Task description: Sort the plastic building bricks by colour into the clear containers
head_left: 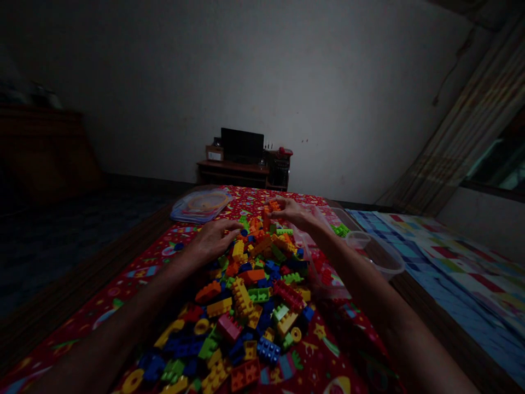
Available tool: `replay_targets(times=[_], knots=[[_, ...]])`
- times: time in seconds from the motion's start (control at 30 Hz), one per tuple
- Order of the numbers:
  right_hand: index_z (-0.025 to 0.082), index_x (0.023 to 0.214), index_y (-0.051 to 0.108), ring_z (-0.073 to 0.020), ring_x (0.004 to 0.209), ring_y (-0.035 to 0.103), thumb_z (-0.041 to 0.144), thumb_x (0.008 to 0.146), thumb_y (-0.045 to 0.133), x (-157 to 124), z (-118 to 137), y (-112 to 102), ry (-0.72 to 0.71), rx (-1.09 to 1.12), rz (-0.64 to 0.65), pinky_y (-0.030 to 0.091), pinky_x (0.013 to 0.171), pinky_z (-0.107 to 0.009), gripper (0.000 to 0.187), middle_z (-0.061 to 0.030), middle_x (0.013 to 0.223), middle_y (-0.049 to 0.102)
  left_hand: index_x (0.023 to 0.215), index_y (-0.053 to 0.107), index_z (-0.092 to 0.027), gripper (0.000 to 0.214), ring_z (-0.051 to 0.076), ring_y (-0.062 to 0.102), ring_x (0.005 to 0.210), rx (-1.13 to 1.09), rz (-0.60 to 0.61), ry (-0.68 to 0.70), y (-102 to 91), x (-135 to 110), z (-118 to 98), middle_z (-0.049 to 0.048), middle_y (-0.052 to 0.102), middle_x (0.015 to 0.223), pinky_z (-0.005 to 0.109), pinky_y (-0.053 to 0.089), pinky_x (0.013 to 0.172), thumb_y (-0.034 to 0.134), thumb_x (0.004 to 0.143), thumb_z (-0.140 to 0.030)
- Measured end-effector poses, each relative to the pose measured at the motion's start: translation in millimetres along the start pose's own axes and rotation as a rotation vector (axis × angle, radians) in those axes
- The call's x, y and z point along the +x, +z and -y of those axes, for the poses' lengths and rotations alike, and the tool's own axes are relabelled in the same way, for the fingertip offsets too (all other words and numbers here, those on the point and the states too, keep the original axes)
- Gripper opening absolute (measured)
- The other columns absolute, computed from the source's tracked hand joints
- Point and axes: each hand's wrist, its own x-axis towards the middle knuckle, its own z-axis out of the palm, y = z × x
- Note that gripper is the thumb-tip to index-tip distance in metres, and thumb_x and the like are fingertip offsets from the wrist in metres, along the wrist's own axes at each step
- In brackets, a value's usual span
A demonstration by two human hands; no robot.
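A big heap of coloured plastic building bricks [246, 306] lies on a red patterned cloth [123, 295] in front of me. My left hand [211, 241] rests palm down on the heap's far left edge, fingers stretched toward the bricks. My right hand [289, 210] is at the heap's far end, fingers pinched on an orange brick [274, 206] held just above the pile.
A clear plastic tub [375, 251] with some green bricks [340, 230] stands at the right beside my right forearm. A clear lid [200, 205] lies at the far left of the cloth. A low cabinet with a dark screen [241, 146] stands by the back wall. The room is dim.
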Motion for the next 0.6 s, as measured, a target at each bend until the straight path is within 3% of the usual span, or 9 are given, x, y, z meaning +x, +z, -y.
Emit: replay_targets(times=[0.2, 0.3, 0.4, 0.6], knots=[[0.017, 0.086, 0.06, -0.0113, 0.069, 0.058, 0.028, 0.052, 0.076, -20.1, 9.8, 36.8, -0.106, 0.302, -0.069, 0.046, 0.064, -0.023, 0.039, 0.0027, 0.076, 0.062, 0.119, 0.058, -0.016, 0.074, 0.028, 0.066, 0.092, -0.454, 0.039, -0.115, 19.7, 0.8, -7.8, 0.0092, 0.072, 0.101, 0.036, 0.053, 0.076, 0.063, 0.062, -0.063], [0.019, 0.088, 0.057, -0.0125, 0.075, 0.059, 0.03, 0.057, 0.074, -28.4, 9.9, 52.1, -0.155, 0.373, -0.12, 0.048, 0.071, -0.025, 0.037, 0.0024, 0.08, 0.062, 0.114, 0.059, -0.017, 0.072, 0.026, 0.068, 0.083, -0.565, 0.081, -0.169, 22.0, -0.1, -12.3, 0.0058, 0.073, 0.09, 0.034, 0.054, 0.069, 0.069, 0.057, -0.059], [0.02, 0.091, 0.056, -0.0132, 0.077, 0.06, 0.026, 0.061, 0.07, -33.9, 8.2, 54.8, -0.148, 0.311, -0.131, 0.048, 0.072, -0.025, 0.033, 0.0017, 0.082, 0.063, 0.102, 0.062, -0.017, 0.055, 0.023, 0.067, 0.076, -0.48, 0.093, -0.161, 18.8, -1.4, -15.1, 0.003, 0.072, 0.083, 0.031, 0.053, 0.064, 0.066, 0.061, -0.054], [0.017, 0.089, 0.059, -0.0125, 0.076, 0.059, 0.02, 0.066, 0.066, -43.6, 5.0, 44.8, -0.193, 0.07, 0.028, 0.047, 0.07, -0.024, 0.025, 0.0014, 0.081, 0.062, 0.079, 0.064, -0.017, 0.03, 0.018, 0.061, 0.06, -0.122, 0.126, -0.052, 15.7, -5.5, -21.4, 0.0, 0.066, 0.068, 0.026, 0.045, 0.052, 0.058, 0.064, -0.043]])
